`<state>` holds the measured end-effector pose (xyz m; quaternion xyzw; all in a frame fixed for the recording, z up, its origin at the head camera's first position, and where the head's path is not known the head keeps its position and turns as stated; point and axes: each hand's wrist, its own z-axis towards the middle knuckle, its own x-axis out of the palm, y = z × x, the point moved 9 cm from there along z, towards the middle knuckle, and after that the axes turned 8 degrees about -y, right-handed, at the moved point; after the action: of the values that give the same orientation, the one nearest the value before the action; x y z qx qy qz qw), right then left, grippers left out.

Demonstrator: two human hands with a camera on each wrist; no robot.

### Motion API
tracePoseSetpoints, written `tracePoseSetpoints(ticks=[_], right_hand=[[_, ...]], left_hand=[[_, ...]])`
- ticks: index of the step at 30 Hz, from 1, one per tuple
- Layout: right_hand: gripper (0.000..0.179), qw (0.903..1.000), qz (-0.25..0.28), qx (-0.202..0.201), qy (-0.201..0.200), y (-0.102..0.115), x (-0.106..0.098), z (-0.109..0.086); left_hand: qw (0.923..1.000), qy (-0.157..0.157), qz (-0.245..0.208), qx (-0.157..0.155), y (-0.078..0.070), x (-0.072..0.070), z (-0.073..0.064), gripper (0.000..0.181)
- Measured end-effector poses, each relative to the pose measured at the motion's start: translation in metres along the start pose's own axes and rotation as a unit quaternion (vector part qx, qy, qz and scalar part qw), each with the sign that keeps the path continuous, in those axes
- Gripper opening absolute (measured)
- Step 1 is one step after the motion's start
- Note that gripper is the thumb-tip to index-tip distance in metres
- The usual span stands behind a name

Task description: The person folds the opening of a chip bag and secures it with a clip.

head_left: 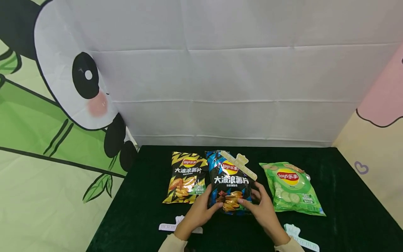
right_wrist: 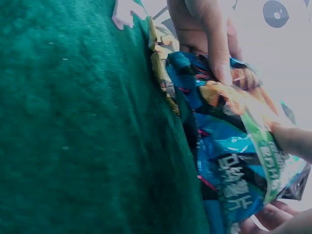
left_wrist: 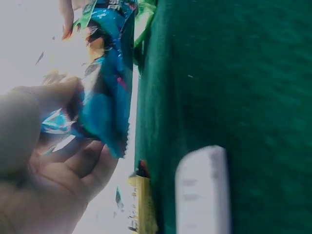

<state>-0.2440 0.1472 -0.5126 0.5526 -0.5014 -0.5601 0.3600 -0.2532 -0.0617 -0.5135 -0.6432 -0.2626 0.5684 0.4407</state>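
Observation:
A blue and black bag of potato chips [head_left: 231, 190] is held upright between both hands over the dark green tablecloth. A pale yellow bag clip [head_left: 240, 164] sits slantwise across its upper right corner. My left hand [head_left: 199, 211] grips the bag's lower left side, thumb on the front; in the left wrist view, fingers curl behind the bag [left_wrist: 105, 92]. The lower right side is held by my right hand [head_left: 264, 211], its thumb [right_wrist: 292, 141] pressing the front in the right wrist view.
A yellow and black chip bag [head_left: 187, 178] lies just left of the blue one. To the right lies a green chip bag [head_left: 294, 190]. One white clip [head_left: 168, 226] is partly behind the left forearm; another pale clip [head_left: 302, 239] lies by the right sleeve. A white cloth backdrop [head_left: 220, 77] hangs behind.

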Motion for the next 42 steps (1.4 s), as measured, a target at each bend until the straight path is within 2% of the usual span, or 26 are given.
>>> tracePoseSetpoints(ticks=[5, 9, 12, 18, 23, 31, 38, 42], right_hand=[[0.082, 0.9997, 0.005, -0.022, -0.008, 0.012, -0.005, 0.011], [0.081, 0.9998, 0.007, -0.017, 0.01, 0.015, -0.008, 0.023], [0.08, 0.9997, 0.015, -0.011, 0.016, 0.015, -0.011, 0.03], [0.079, 0.9993, 0.037, -0.001, 0.006, 0.016, -0.02, 0.04], [0.081, 0.9994, 0.034, 0.011, 0.002, 0.014, -0.02, 0.048], [0.073, 0.9987, 0.033, 0.038, -0.004, 0.002, -0.017, 0.052], [0.071, 0.9987, 0.03, 0.039, -0.007, -0.004, -0.015, 0.054], [0.071, 0.9989, 0.017, 0.043, -0.007, -0.01, -0.015, 0.052]], left_hand=[[0.9996, -0.023, -0.014, 0.009, -0.007, -0.004, 0.013, 0.075], [0.9989, -0.036, -0.031, 0.005, -0.011, -0.005, 0.025, 0.074], [0.9988, -0.043, -0.022, 0.007, -0.015, -0.006, 0.035, 0.074], [0.9993, -0.037, -0.002, 0.007, -0.021, -0.002, 0.052, 0.076], [0.9994, -0.032, -0.009, 0.006, -0.023, -0.001, 0.063, 0.076], [0.9998, -0.012, 0.011, -0.007, -0.015, 0.006, 0.068, 0.081], [0.9998, -0.002, 0.017, -0.006, -0.011, 0.009, 0.07, 0.08], [0.9996, 0.007, 0.02, -0.016, -0.005, 0.013, 0.066, 0.08]])
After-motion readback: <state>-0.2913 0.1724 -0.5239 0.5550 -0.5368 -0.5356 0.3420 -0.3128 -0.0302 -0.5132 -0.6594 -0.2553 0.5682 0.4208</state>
